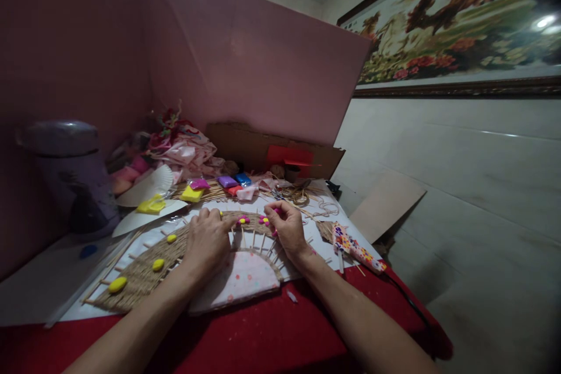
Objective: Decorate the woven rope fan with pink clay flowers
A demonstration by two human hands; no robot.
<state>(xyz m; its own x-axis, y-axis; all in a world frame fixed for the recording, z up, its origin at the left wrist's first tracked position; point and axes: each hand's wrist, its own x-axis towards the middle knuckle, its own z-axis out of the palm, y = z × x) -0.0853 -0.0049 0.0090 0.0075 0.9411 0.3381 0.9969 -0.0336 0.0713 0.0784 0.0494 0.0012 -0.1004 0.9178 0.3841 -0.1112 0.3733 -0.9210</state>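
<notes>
At the far left a purple flask (72, 181) stands upright at the back of the surface, and a blue lump (88, 251) lies near its base. Next come white plate pieces (149, 213) with yellow clay (151, 204) on them. The stick-and-twine fan (140, 269) lies on a white sheet over the red cloth (245, 339), its woven arch running beneath both hands, with yellow dots (158, 265) along its left part. The left grip (208, 242) rests palm down on the arch, fingers bent; whether it grasps the edge cannot be told. Spotted cloth (245, 280) covers the fan's inner half-round, and small pink-and-yellow flowers (243, 220) sit between the hands. The right grip (284, 231) is over the arch's right part, thumb and forefinger close together beside pink clay; I cannot tell whether they pinch it. Further right lies a flower-patterned tool (357, 248).
</notes>
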